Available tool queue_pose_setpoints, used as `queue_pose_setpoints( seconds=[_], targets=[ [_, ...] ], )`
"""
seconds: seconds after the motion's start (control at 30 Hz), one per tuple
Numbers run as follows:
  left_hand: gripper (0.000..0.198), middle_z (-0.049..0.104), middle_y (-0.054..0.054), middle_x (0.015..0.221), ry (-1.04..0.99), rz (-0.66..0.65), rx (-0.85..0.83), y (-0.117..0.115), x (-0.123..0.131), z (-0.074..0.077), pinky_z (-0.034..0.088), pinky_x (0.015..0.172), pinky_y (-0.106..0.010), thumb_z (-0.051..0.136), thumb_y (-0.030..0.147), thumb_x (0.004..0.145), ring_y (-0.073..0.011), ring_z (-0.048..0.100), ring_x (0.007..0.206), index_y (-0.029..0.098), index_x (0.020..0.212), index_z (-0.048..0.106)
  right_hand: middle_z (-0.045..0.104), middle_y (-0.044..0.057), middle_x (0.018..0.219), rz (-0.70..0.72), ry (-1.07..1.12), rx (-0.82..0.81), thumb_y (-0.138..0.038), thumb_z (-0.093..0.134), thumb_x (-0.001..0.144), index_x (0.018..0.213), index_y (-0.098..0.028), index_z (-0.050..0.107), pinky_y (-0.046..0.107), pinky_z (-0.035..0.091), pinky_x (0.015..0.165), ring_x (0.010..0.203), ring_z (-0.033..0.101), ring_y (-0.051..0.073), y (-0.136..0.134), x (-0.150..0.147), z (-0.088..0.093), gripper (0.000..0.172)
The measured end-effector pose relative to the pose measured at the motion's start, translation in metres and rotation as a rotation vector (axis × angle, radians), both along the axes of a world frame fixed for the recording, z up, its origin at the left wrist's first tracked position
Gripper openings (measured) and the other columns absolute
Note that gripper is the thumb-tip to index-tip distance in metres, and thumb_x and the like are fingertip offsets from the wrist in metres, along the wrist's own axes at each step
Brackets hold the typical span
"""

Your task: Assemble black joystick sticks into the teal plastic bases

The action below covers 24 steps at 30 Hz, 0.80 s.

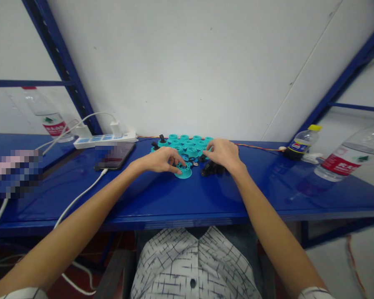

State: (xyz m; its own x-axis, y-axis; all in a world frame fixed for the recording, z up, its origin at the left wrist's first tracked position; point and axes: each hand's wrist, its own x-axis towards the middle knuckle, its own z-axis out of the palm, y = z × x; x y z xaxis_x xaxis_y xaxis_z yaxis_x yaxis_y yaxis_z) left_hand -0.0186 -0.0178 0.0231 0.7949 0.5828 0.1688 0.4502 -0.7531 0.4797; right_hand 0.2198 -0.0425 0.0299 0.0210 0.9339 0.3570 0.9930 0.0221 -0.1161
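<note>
My left hand (166,160) is closed with thumb and fingers on the rim of a teal flanged plastic ring (183,172), which stands on the blue table. My right hand (223,153) hovers over a pile of black plastic parts (209,168), its fingers curled together by a small black piece (202,158); what they pinch is hidden. Behind both hands sits a cluster of several similar teal rings (184,139). At its left end, black pieces (161,138) stick up from two teal parts. Small flat bits (195,164) lie between my hands.
A phone (116,156) on a white cable and a power strip (106,140) lie to the left, with a water bottle (51,118) behind. To the right stand a cola bottle (301,143) and a large water bottle (345,160). Coloured wires (258,147) run along the wall.
</note>
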Motion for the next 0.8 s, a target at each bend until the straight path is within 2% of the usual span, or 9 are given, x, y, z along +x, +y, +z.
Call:
queue_pose_setpoints(
  seconds=[0.2,0.47,0.57,0.7,0.8],
  targets=[
    [0.033,0.069,-0.005,0.079,0.025,-0.012,0.013,0.002,0.000,-0.003,0.042,0.063,-0.021,0.076,0.035,0.074,-0.0127,0.058,0.069,0.017,0.102,0.078,0.076,0.012,0.092,0.034,-0.048,-0.065,-0.042,0.066,0.080,0.090,-0.023,0.078,0.037,0.050,0.078,0.090,0.070,0.028,0.001,-0.004,-0.002,0.025],
    [0.036,0.068,-0.003,0.073,0.019,-0.005,0.003,0.001,0.000,-0.005,0.042,0.061,-0.021,0.076,0.038,0.074,-0.0128,0.059,0.067,0.017,0.103,0.077,0.076,0.012,0.091,0.064,-0.088,-0.037,-0.038,0.064,0.079,0.088,-0.021,0.077,0.034,0.049,0.074,0.089,0.069,0.028,0.004,-0.008,-0.010,0.023],
    [0.039,0.068,-0.003,0.075,0.022,-0.001,0.001,0.001,0.000,-0.005,0.042,0.062,-0.022,0.078,0.040,0.072,-0.0134,0.059,0.068,0.016,0.103,0.077,0.076,0.009,0.093,0.112,0.047,0.044,-0.032,0.063,0.077,0.090,-0.021,0.076,0.032,0.048,0.073,0.087,0.069,0.026,0.005,-0.006,-0.007,0.021],
    [0.046,0.069,-0.003,0.076,0.031,0.001,-0.061,0.002,-0.001,-0.003,0.042,0.062,-0.022,0.079,0.041,0.070,-0.0138,0.061,0.068,0.015,0.107,0.074,0.074,0.007,0.083,0.245,0.319,0.156,-0.024,0.062,0.072,0.083,-0.017,0.074,0.028,0.046,0.069,0.075,0.065,0.019,0.002,-0.007,0.001,0.018],
    [0.047,0.070,-0.003,0.075,0.028,-0.012,-0.119,0.003,-0.002,-0.002,0.043,0.061,-0.023,0.078,0.041,0.071,-0.0136,0.062,0.066,0.014,0.109,0.072,0.072,0.004,0.077,0.366,0.440,0.145,-0.023,0.060,0.073,0.083,-0.016,0.073,0.026,0.043,0.064,0.065,0.060,0.015,-0.003,-0.014,0.004,0.019]
  ],
)
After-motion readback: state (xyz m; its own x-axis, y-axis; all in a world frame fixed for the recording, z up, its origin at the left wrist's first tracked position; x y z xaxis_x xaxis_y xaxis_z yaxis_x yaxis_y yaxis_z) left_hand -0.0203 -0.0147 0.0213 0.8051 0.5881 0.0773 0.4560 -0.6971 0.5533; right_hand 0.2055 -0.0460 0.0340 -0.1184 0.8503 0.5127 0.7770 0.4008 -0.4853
